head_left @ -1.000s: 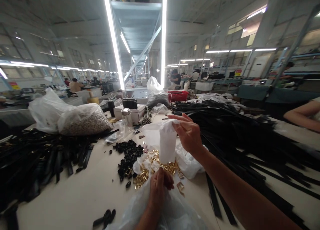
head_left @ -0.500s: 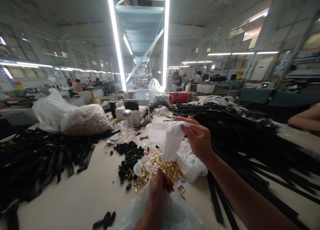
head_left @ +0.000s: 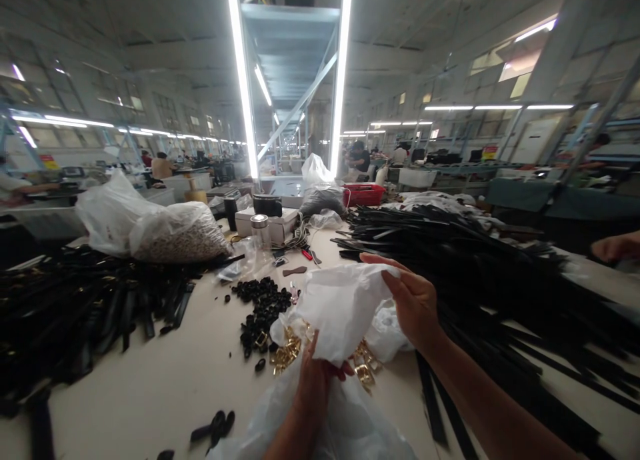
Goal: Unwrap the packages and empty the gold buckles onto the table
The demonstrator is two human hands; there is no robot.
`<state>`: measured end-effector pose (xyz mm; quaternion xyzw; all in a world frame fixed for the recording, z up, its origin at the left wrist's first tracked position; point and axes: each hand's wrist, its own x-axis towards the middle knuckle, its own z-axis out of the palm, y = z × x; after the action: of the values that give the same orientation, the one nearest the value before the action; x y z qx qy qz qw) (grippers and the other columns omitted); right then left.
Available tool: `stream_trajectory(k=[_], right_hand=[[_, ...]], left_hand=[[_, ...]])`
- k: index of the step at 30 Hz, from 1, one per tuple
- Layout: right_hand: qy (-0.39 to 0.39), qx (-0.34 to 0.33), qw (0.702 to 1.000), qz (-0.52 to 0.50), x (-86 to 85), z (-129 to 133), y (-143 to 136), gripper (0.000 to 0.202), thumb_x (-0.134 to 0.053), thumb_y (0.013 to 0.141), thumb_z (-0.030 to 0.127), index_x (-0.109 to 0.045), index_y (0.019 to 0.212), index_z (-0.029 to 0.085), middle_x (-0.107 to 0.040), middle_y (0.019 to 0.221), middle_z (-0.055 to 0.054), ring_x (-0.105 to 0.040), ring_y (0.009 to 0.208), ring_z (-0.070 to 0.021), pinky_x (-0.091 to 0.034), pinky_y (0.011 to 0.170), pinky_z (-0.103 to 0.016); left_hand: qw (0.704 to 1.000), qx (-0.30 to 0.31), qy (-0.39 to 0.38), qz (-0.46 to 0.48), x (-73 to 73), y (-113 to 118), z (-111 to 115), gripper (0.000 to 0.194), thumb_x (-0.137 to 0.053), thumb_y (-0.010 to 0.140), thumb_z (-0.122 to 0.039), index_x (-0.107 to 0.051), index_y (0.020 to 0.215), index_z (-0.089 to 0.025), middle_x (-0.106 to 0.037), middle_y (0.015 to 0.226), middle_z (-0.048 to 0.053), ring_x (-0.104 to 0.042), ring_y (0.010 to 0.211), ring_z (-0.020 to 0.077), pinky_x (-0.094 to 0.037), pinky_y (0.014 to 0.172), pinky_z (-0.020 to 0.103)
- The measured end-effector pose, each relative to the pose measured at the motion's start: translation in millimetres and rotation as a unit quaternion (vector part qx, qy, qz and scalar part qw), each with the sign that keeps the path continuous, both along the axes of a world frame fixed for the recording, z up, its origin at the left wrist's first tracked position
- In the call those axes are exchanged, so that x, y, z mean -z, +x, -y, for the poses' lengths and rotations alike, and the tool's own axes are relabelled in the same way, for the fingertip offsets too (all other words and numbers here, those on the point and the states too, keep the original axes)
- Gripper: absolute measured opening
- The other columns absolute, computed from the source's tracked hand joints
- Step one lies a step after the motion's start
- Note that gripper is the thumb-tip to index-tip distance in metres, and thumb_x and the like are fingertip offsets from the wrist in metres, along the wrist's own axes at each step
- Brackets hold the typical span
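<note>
My right hand (head_left: 413, 303) pinches the upper right corner of a thin white sheet (head_left: 345, 307), which hangs in loose folds over the table. Just below the sheet's lower edge, my left hand (head_left: 316, 383) has its thumb up and its fingers curled to the right. The sheet partly covers that hand, and what it holds is hidden. A translucent plastic bag (head_left: 365, 427) spreads beneath my left hand at the front edge. Gold metal buckles (head_left: 286, 355) lie behind and beside the left hand, partly covered by the sheet. Small black loops (head_left: 263, 307) are heaped to their left.
Black straps lie in a long pile (head_left: 480, 267) at right and another bundle (head_left: 115, 300) at left. Beyond stand a filled plastic bag (head_left: 177, 233), a glass jar (head_left: 260, 237), a white box (head_left: 280, 223) and a red basket (head_left: 365, 193). Another person's hand (head_left: 617, 247) shows far right.
The white sheet has come lower and nearer, now reaching my left hand and covering more of the buckles. My right hand has moved down slightly. The view has shifted a little to the left.
</note>
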<state>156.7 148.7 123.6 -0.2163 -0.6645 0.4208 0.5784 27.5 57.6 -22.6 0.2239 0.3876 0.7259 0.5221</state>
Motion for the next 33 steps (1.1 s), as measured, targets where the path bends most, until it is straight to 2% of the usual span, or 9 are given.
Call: stream_trajectory(k=[4,8,12,17,19,22,26,29,33], right_hand=[[0.014,0.025,1.000,0.000,10.1,-3,4,0.028,-0.060,0.092,0.041,-0.076,0.103,0.022,-0.069,0.118,-0.008,-0.065,0.093,-0.0206,-0.051,0.074,-0.028],[0.051,0.084,0.995,0.009,19.8,-12,16,0.027,-0.062,0.090,0.043,-0.076,0.088,0.020,-0.067,0.098,-0.005,-0.059,0.077,-0.0153,-0.046,0.063,-0.024],[0.033,0.105,0.994,0.022,25.2,-12,30,0.034,-0.064,0.087,0.048,-0.071,0.075,0.018,-0.058,0.076,-0.002,-0.050,0.063,-0.0121,-0.040,0.053,-0.022],[-0.035,0.146,0.988,0.023,26.7,-5,44,0.047,-0.065,0.081,0.060,-0.062,0.061,0.017,-0.050,0.057,0.002,-0.042,0.050,-0.0104,-0.034,0.045,-0.023],[-0.054,0.180,0.982,0.033,29.7,-6,49,0.051,-0.065,0.079,0.062,-0.058,0.057,0.017,-0.050,0.053,0.002,-0.042,0.048,-0.0106,-0.035,0.045,-0.023],[-0.096,0.219,0.971,0.032,39.8,-13,56,0.053,-0.066,0.077,0.065,-0.058,0.055,0.017,-0.051,0.049,0.002,-0.045,0.047,-0.0116,-0.038,0.047,-0.025],[-0.154,0.208,0.966,-0.007,53.6,-21,62,0.052,-0.069,0.073,0.067,-0.065,0.065,0.015,-0.057,0.052,0.001,-0.051,0.049,-0.0138,-0.044,0.048,-0.026],[-0.194,0.189,0.962,-0.035,57.1,-18,64,0.054,-0.073,0.067,0.068,-0.066,0.068,0.015,-0.058,0.052,0.001,-0.053,0.047,-0.0147,-0.047,0.045,-0.027],[-0.194,0.198,0.960,-0.036,58.8,-8,65,0.050,-0.074,0.068,0.065,-0.067,0.071,0.016,-0.060,0.052,0.000,-0.056,0.045,-0.0157,-0.049,0.044,-0.027]], left_hand=[[0.998,0.044,-0.014,0.033,-5.0,3,-1,0.041,-0.071,0.065,-0.054,-0.065,0.070,-0.013,-0.063,0.053,0.006,-0.049,0.040,0.0118,-0.034,0.042,0.023],[0.997,0.049,-0.036,-0.049,-1.6,4,-10,0.023,-0.075,0.056,-0.034,-0.063,0.064,-0.016,-0.057,0.046,0.000,-0.043,0.039,0.0092,-0.031,0.043,0.022],[0.990,0.023,-0.060,-0.124,3.6,0,-9,0.034,-0.067,0.066,-0.049,-0.064,0.058,-0.017,-0.059,0.046,0.005,-0.048,0.041,0.0138,-0.037,0.047,0.027],[0.973,0.013,-0.035,-0.228,-0.1,-6,3,0.037,-0.058,0.078,-0.046,-0.063,0.052,-0.019,-0.063,0.053,0.008,-0.057,0.052,0.0175,-0.045,0.061,0.031],[0.984,0.016,-0.038,-0.175,-4.4,-4,3,0.035,-0.056,0.079,-0.047,-0.062,0.059,-0.019,-0.061,0.050,0.006,-0.054,0.046,0.0163,-0.043,0.053,0.030],[0.997,0.012,-0.013,-0.077,-8.6,2,0,0.027,-0.063,0.076,-0.045,-0.060,0.079,-0.018,-0.059,0.051,0.000,-0.047,0.040,0.0124,-0.034,0.043,0.024],[0.998,0.007,0.010,-0.060,-5.7,3,-4,0.037,-0.062,0.078,-0.042,-0.058,0.101,-0.015,-0.059,0.053,-0.002,-0.045,0.038,0.0096,-0.033,0.040,0.020],[0.996,-0.041,-0.008,-0.083,-5.3,-2,-5,0.047,-0.065,0.078,-0.050,-0.056,0.109,-0.015,-0.055,0.048,-0.006,-0.044,0.036,0.0100,-0.033,0.038,0.019],[0.977,-0.168,0.020,-0.128,-12.8,-12,-2,0.037,-0.078,0.070,-0.048,-0.057,0.081,-0.019,-0.052,0.053,-0.007,-0.041,0.039,0.0063,-0.032,0.039,0.017]])
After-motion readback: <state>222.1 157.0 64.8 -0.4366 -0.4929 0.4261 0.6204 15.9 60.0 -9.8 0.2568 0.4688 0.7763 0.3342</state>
